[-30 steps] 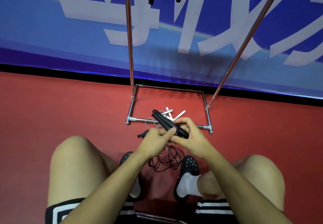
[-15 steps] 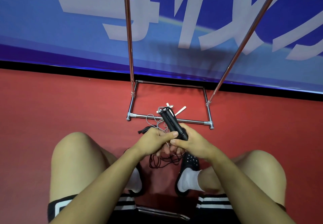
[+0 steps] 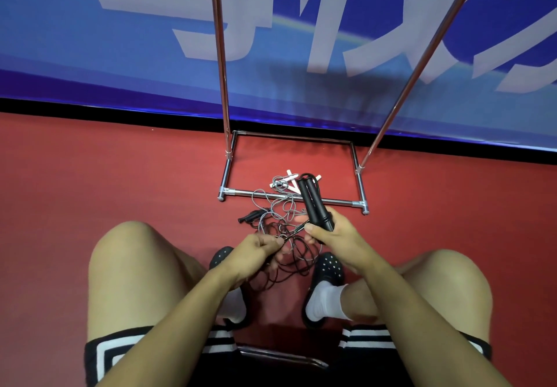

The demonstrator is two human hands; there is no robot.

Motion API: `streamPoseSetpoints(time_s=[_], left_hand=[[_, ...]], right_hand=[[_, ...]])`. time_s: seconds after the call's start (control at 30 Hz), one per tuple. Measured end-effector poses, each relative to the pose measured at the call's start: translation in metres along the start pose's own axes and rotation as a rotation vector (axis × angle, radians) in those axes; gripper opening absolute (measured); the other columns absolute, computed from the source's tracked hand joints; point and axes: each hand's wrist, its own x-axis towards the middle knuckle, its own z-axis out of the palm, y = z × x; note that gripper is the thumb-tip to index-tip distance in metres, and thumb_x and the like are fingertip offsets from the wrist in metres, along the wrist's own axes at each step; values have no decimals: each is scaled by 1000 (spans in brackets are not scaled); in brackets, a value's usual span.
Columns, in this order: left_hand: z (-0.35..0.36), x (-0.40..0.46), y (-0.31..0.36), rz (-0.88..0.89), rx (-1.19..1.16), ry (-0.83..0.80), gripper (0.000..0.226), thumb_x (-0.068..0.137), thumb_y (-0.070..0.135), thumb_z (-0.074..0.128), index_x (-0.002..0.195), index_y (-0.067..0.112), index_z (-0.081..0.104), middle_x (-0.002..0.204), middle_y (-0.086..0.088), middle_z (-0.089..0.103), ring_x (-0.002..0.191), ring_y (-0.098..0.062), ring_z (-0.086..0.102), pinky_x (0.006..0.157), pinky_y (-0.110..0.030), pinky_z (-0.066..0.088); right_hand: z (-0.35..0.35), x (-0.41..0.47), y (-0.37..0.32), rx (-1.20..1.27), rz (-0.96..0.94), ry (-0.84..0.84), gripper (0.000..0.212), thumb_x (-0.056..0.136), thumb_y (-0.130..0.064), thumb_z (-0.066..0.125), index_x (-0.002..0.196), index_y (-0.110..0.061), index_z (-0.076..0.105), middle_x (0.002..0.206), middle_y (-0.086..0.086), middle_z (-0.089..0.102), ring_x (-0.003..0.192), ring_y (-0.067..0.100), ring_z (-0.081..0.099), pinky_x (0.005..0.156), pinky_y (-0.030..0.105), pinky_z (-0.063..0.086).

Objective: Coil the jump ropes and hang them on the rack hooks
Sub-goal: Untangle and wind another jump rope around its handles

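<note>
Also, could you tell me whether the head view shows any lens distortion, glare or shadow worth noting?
Head view: wide-angle bend splays the rack poles outward; bright glints run along the rack base bar; a soft shadow falls on the banner; both hands and the black handles look sharp.

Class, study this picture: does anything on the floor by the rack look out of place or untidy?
Yes. Grey rope and black rope lie tangled together on the red floor, the grey one draped over the rack base bar, not coiled.

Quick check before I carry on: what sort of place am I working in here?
Probably an indoor sports hall or gym. Signs: the red sports-type floor, a large blue printed banner along the wall, and a metal rack with jump ropes piled at its base.
</note>
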Motion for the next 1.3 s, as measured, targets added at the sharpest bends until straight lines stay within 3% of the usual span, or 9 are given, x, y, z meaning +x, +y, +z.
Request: streamPoseSetpoints(time_s=[0.2, 0.47, 0.7, 0.9, 0.97, 1.07, 1.17, 1.23, 1.3], left_hand=[[-1, 7, -12, 61, -18, 72, 18, 98, 18, 68, 85, 7, 62, 74, -12, 65, 51, -15, 58, 50, -26, 50], [2, 9, -1, 148, 628, 149, 42, 105, 42, 50, 77, 16, 66, 46, 12, 42, 45, -7, 37, 51, -26, 31], [-19, 39, 88, 281, 568, 164, 22, 99, 28, 65, 80, 19, 72, 70, 5, 74, 57, -15, 58, 59, -32, 51], [-32, 78, 161, 302, 496, 85, 12, 104, 12, 57, 95, 3, 59, 78, -3, 76, 65, -9, 70, 72, -28, 58], [-36, 93, 168, 317, 443, 61, 13, 105, 9, 54, 92, 6, 51, 84, -10, 78, 75, -21, 74, 77, -38, 61], [-43, 114, 173, 357, 473, 58, 11, 106, 10, 53, 95, 10, 52, 90, -8, 79, 68, -16, 69, 62, -26, 51], [-43, 130, 184, 353, 437, 86, 23, 105, 12, 49, 123, 19, 62, 82, -2, 78, 64, -17, 51, 63, -24, 40], [-43, 142, 186, 351, 472, 167, 22, 105, 24, 49, 107, 29, 71, 70, 3, 68, 57, -9, 46, 61, -26, 37], [-42, 151, 187, 327, 516, 267, 37, 105, 40, 50, 88, 18, 75, 65, 2, 59, 48, -6, 42, 58, -27, 35]], right_hand=[[-2, 1, 12, -109, 8, 18, 25, 97, -6, 68, 117, -11, 54, 93, 6, 77, 79, 17, 71, 75, 28, 55], [-5, 10, 24, -319, 16, 29, 27, 96, -22, 70, 113, -27, 50, 77, 3, 68, 70, 16, 66, 73, 45, 56], [-27, 64, -46, -404, -98, 75, 28, 98, -21, 68, 116, -19, 46, 89, 9, 69, 73, 18, 71, 80, 48, 60], [-46, 121, -107, -561, -242, 88, 26, 96, -25, 71, 109, -22, 49, 83, -6, 54, 68, 7, 50, 68, 25, 42], [-49, 137, -111, -394, -230, 38, 26, 94, -35, 72, 108, -24, 53, 86, -5, 55, 72, 10, 49, 71, 27, 42], [-53, 157, -111, 97, -97, -78, 42, 90, -51, 62, 112, -16, 54, 85, 0, 57, 68, 14, 47, 65, 27, 39], [-61, 174, -115, 293, -63, -121, 29, 101, -34, 49, 119, -11, 50, 85, 5, 58, 67, 15, 49, 66, 28, 40], [-63, 182, -111, 282, -61, -95, 14, 107, -21, 45, 110, -11, 53, 87, 5, 58, 70, 16, 51, 74, 30, 45], [-65, 190, -105, 196, -62, -99, 9, 103, -19, 56, 107, -11, 58, 90, 4, 60, 79, 17, 55, 83, 32, 47]])
